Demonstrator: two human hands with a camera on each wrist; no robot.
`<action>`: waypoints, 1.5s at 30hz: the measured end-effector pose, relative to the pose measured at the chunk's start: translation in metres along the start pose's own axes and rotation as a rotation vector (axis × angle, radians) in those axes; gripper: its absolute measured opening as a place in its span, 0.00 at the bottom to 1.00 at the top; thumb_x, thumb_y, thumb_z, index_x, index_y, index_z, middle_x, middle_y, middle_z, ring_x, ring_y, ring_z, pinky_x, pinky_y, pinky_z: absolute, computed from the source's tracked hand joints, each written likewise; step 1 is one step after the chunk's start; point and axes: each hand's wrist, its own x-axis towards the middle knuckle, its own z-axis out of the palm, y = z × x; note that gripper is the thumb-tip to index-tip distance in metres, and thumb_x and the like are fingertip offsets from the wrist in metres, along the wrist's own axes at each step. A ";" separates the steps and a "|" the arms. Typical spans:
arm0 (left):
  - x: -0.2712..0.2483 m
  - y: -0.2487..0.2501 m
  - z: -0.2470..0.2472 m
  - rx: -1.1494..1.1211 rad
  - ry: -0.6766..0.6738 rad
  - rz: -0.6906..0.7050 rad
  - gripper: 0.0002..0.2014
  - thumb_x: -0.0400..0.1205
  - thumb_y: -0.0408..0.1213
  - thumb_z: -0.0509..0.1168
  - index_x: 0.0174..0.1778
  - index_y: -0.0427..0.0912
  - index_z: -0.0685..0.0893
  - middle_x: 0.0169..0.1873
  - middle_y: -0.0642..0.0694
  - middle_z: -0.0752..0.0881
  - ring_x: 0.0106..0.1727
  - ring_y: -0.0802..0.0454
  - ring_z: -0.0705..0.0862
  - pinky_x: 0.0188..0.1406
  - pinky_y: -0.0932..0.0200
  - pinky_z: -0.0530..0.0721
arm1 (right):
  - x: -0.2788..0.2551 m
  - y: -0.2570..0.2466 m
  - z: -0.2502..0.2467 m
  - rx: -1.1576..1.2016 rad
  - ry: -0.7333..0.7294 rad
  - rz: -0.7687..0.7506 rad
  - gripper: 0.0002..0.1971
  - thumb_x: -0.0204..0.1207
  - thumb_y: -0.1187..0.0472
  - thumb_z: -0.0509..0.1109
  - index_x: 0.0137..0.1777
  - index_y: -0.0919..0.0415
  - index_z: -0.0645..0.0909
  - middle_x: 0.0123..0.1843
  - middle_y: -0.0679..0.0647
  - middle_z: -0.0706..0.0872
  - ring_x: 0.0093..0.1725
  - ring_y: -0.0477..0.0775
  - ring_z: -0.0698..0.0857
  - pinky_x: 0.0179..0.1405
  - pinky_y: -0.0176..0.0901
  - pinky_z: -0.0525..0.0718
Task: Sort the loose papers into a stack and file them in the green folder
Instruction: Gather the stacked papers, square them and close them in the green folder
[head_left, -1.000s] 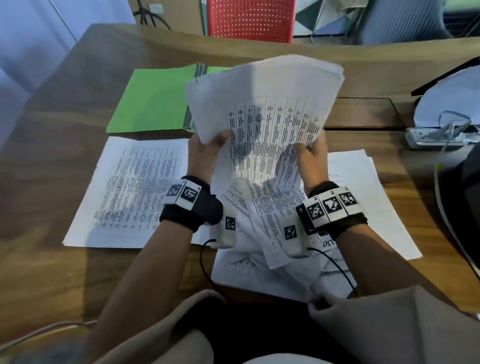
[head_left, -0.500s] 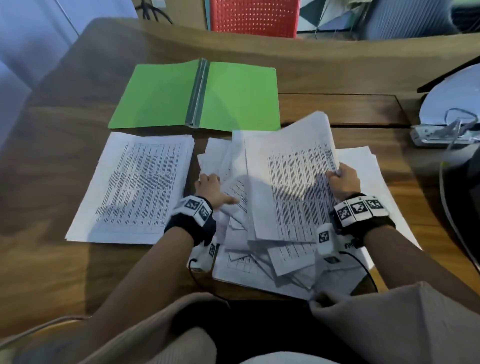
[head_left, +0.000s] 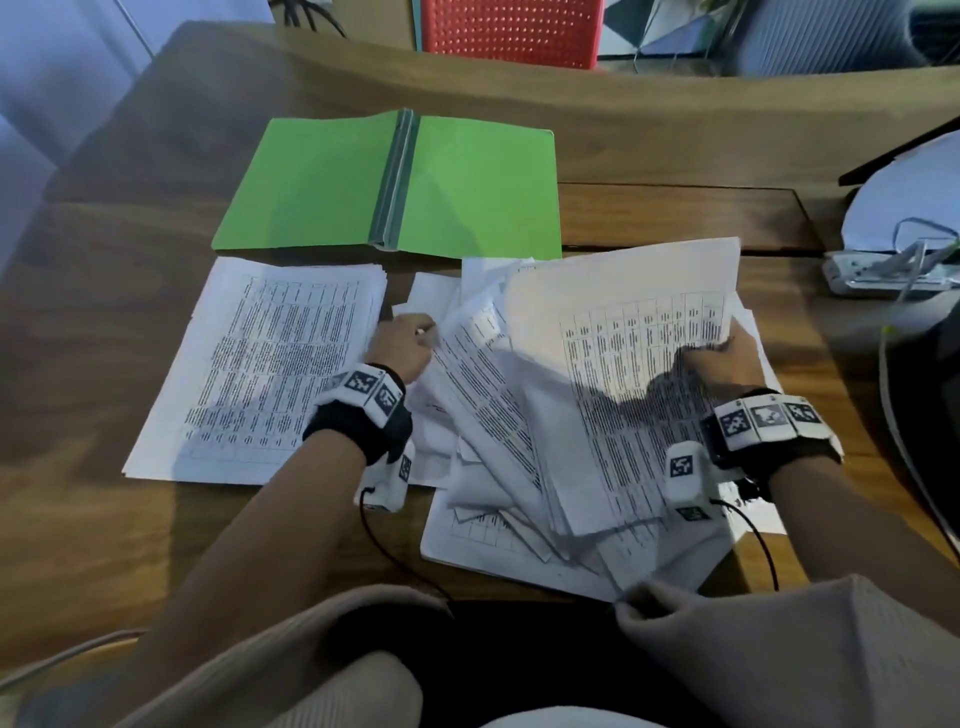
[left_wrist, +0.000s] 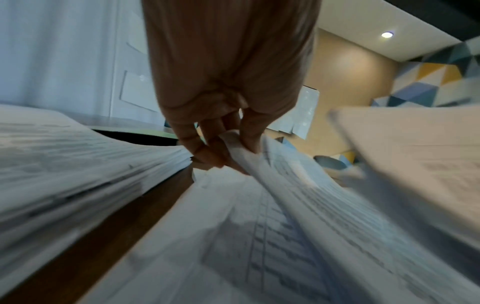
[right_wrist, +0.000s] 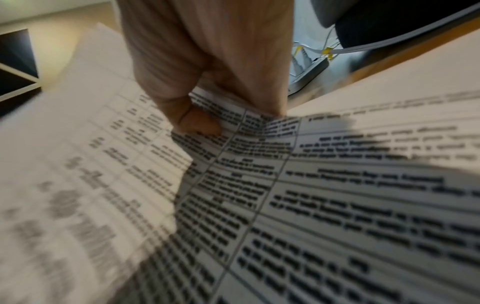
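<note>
A messy heap of printed loose papers (head_left: 524, 447) lies on the wooden desk in front of me. My right hand (head_left: 719, 358) pinches the right edge of a top printed sheet (head_left: 634, 332), thumb on top (right_wrist: 197, 121). My left hand (head_left: 402, 345) pinches the left edges of a few sheets (left_wrist: 241, 152) in the heap. A neater stack of papers (head_left: 270, 364) rests to the left. The green folder (head_left: 395, 182) lies open and flat behind the papers.
A white power strip (head_left: 883, 270) with cables sits at the right, beside a dark rounded object (head_left: 930, 332) and a white curved sheet (head_left: 904, 202). A red chair (head_left: 511, 26) stands beyond the desk's far edge. Bare wood (head_left: 93, 312) shows left of the stack.
The bundle held up before the folder has come down onto the heap. Both hands have spread apart, the left to the heap's left edge, the right to the top sheet's right edge.
</note>
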 end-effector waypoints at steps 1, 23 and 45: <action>0.003 -0.001 -0.004 -0.038 0.008 0.037 0.16 0.80 0.21 0.55 0.52 0.35 0.86 0.56 0.34 0.87 0.53 0.41 0.84 0.47 0.58 0.77 | -0.001 -0.001 -0.002 -0.012 -0.041 0.006 0.16 0.69 0.74 0.68 0.57 0.69 0.81 0.53 0.66 0.86 0.54 0.63 0.85 0.52 0.47 0.82; 0.001 0.028 0.059 -0.233 -0.114 -0.404 0.18 0.79 0.36 0.66 0.62 0.29 0.81 0.62 0.31 0.83 0.65 0.34 0.80 0.63 0.49 0.78 | -0.014 0.014 0.036 0.184 -0.023 0.321 0.24 0.75 0.66 0.70 0.68 0.74 0.69 0.64 0.67 0.80 0.60 0.64 0.82 0.53 0.51 0.83; -0.004 0.056 -0.030 -0.316 0.049 0.387 0.18 0.71 0.14 0.58 0.50 0.30 0.89 0.53 0.36 0.89 0.62 0.48 0.82 0.69 0.58 0.73 | -0.020 0.005 0.031 0.354 -0.175 0.336 0.20 0.84 0.63 0.54 0.73 0.71 0.67 0.74 0.66 0.73 0.65 0.63 0.78 0.50 0.42 0.81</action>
